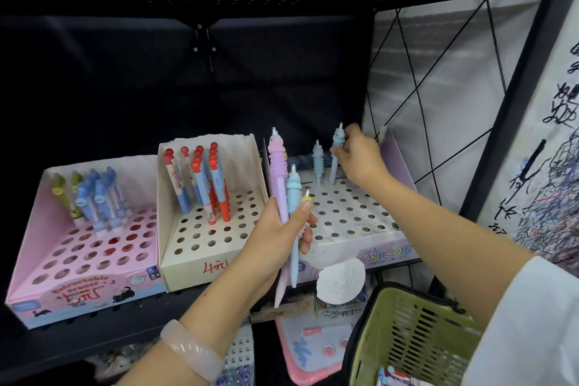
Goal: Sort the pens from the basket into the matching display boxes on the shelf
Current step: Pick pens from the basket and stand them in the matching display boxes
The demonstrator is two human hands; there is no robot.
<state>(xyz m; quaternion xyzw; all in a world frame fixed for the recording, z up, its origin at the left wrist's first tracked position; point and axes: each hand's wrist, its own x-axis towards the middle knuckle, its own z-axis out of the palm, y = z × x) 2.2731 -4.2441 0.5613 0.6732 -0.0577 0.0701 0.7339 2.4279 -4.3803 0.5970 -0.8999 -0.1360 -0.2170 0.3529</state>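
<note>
Blue pen (336, 157) pinched in right hand (360, 157), tip at a back-row hole of unicorn box (351, 213) on shelf. Left hand (279, 229) gripping spare pens (286, 194). Green basket (407, 335) below. Next, probably: seat it upright, release, take another.

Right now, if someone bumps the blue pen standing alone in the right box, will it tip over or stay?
The blue pen would probably wobble, not fall: its lower end sits in a hole of the unicorn display box. Its bulky ribbed top likely makes it top-heavy, so it may lean. It looks light; the right hand pinches a similar pen easily.
</note>
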